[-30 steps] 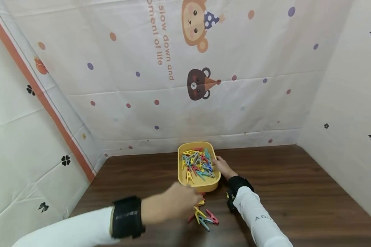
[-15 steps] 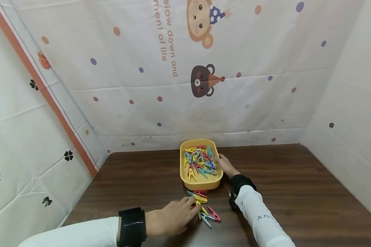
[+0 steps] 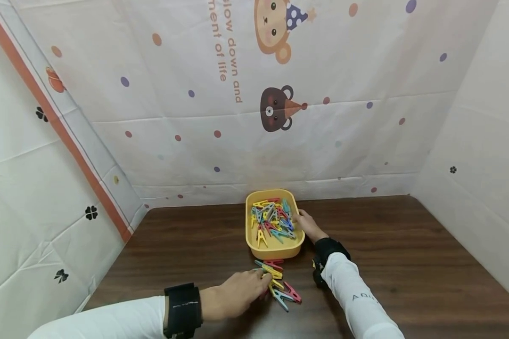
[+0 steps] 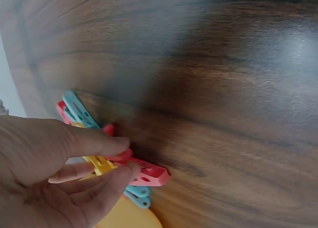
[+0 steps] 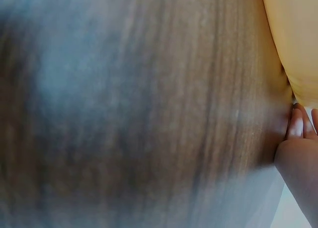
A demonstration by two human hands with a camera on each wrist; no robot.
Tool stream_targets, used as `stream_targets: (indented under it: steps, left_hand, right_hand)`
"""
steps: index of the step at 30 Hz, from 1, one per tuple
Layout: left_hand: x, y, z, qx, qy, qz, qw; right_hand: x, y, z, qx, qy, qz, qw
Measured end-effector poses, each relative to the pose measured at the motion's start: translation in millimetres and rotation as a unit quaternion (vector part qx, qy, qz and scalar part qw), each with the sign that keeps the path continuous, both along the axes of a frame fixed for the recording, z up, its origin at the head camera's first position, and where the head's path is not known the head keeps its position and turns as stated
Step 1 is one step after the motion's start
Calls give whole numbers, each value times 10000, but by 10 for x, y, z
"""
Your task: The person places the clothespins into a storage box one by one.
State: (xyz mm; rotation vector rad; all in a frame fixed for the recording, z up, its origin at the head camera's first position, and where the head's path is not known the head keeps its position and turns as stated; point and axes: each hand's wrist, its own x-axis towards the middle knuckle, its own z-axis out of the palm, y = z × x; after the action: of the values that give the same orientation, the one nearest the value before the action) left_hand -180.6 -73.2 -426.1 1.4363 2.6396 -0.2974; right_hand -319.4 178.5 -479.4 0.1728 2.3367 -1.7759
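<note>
My left hand (image 3: 239, 293) reaches into a small pile of clothespins on the table. In the left wrist view, its thumb and forefinger pinch a red clothespin (image 4: 151, 174). Yellow clothespins (image 3: 273, 271), a light blue clothespin (image 3: 282, 297) and another red clothespin (image 3: 292, 292) lie beside the fingertips. Behind the pile stands a yellow plastic tray (image 3: 275, 253) with many mixed clothespins (image 3: 273, 219) inside. My right hand (image 3: 309, 226) grips the tray's right side, fingertips at the rim; its fingers (image 5: 296, 126) show against the outer wall in the right wrist view.
The dark wood-grain table (image 3: 186, 245) carries the tray near its back edge. A white printed cloth (image 3: 195, 155) rises directly behind it, with more cloth to the left and right. Black bands (image 3: 182, 308) wrap both wrists.
My left hand has come down to the clothespin pile, and its fingers have closed on a red clothespin. The right hand stays at the tray's side. The head view shifted slightly.
</note>
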Motion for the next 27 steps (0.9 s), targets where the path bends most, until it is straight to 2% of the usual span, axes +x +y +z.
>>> stream_targets:
  steps: [5, 8, 15, 18, 22, 25, 27]
  left_hand:
    - [-11, -24, -38, 50, 349, -134, 9993]
    - [-6, -39, -50, 66, 430, -140, 9990]
    - [14, -61, 2, 251, 363, -25, 9990]
    - [26, -46, 90, 432, 271, -54, 9987]
    - [30, -8, 265, 867, -119, -191, 9960]
    - [-14, 41, 407, 1497, -498, -462, 9864]
    - [-77, 96, 508, 1892, -534, -682, 9781]
  right_hand:
    - [-2, 5, 0, -14, 51, -38, 10000]
    - [1, 7, -1, -31, 75, -41, 10000]
    - [7, 4, -11, -28, 51, -24, 10000]
    - [7, 2, -13, -48, 58, -42, 10000]
    - [6, -4, -14, -50, 68, -68, 9999]
    - [5, -6, -8, -52, 50, -65, 10000]
    - [5, -4, -3, -55, 32, -65, 10000]
